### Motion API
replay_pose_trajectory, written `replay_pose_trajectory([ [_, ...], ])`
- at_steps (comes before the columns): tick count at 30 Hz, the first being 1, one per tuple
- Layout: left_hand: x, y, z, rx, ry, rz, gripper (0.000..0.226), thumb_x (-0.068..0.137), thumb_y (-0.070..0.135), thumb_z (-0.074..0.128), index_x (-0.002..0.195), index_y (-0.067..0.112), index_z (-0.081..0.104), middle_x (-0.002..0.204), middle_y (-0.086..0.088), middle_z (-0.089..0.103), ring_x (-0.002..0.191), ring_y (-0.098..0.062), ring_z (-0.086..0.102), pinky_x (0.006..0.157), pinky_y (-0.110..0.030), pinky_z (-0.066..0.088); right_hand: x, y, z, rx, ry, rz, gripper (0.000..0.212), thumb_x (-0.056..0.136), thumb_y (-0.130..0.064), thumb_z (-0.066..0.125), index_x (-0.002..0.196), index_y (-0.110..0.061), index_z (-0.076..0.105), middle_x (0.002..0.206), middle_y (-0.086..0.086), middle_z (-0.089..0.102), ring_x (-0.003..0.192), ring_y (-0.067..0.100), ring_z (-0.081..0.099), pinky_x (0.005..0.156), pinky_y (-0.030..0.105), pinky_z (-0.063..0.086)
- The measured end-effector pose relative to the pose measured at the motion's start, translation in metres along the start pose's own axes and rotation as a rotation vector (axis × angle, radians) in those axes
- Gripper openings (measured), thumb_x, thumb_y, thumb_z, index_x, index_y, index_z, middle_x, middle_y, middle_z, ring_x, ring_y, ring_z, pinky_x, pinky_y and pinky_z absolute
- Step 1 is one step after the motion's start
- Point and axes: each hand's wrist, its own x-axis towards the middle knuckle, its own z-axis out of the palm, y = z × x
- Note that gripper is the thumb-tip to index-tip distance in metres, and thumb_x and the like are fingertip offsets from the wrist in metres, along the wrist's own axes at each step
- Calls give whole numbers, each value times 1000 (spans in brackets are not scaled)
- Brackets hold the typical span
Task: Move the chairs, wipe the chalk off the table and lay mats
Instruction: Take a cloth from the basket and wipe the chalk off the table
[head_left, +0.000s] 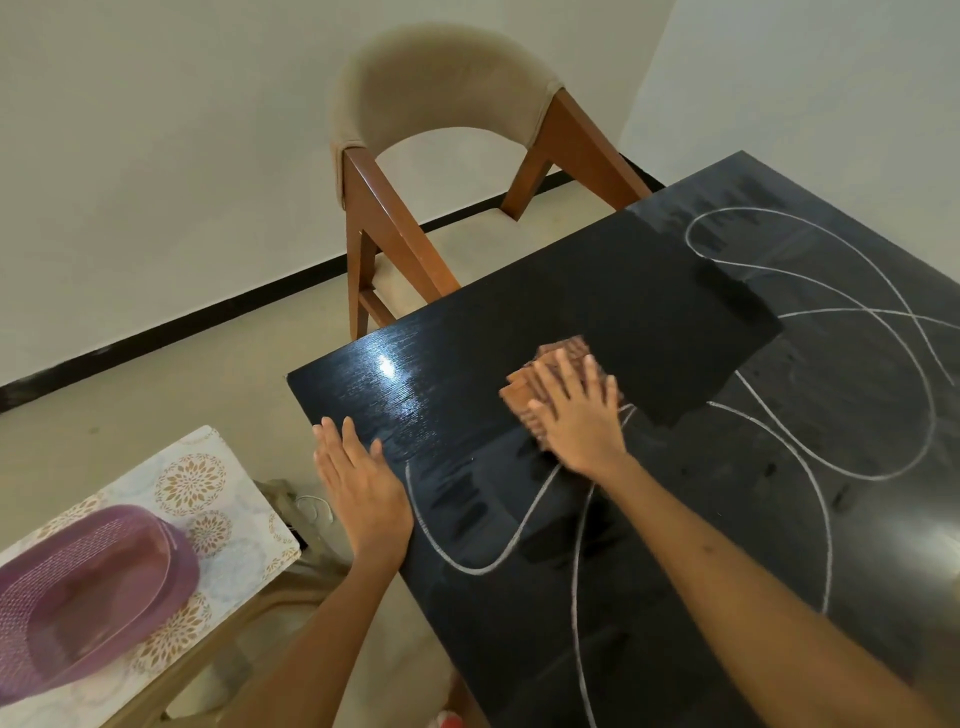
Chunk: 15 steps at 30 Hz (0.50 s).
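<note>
Right hand (579, 415) fingers spread flat, pressing the cloth (540, 382) on the black desk (649, 312). Left hand (361, 486) flat, fingers straight, on desk edge. Chalk loops (810, 467) right of cloth. Chair (447, 171) at far edge; mats (208, 499) with purple basket (88, 587) left.
</note>
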Motion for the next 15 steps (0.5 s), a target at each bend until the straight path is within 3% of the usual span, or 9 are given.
replay_pose_trajectory([
  [2, 0, 0, 0, 2, -3, 0, 47, 103, 23, 28, 145, 1, 27, 156, -17, 18, 147, -27, 10, 120, -44, 10, -26, -26, 8, -15, 7, -115, 58, 99, -55, 14, 152, -39, -1, 160, -6, -14, 148, 34, -9, 118, 56, -4],
  [7, 0, 1, -1, 19, 6, 9, 46, 103, 19, 30, 144, -2, 28, 155, -19, 19, 147, -29, 10, 120, -44, 9, -75, -58, 27, -19, 72, -287, 55, 98, -52, 26, 150, -34, 26, 161, -1, 18, 147, 36, 13, 117, 58, 10],
  [10, 0, 2, -2, 9, 3, 2, 46, 103, 18, 31, 144, -1, 28, 156, -19, 19, 147, -29, 9, 120, -44, 8, -74, -46, 25, -35, 61, -324, 53, 100, -50, 24, 151, -37, 22, 162, -2, 16, 148, 33, 10, 118, 56, 10],
  [12, 1, 1, -2, 14, 4, -2, 46, 103, 19, 31, 144, -1, 28, 156, -18, 19, 147, -29, 10, 120, -43, 8, -62, -28, 21, -57, 47, -264, 54, 100, -50, 19, 152, -39, 13, 163, -5, 6, 149, 32, 1, 119, 55, 5],
  [15, 1, 0, -1, 5, 7, -17, 46, 103, 21, 30, 145, 1, 28, 156, -16, 18, 147, -27, 8, 120, -41, 6, -35, 18, 11, -43, 36, -22, 53, 102, -48, 21, 152, -40, 5, 163, -7, -5, 149, 30, -6, 119, 53, 1],
])
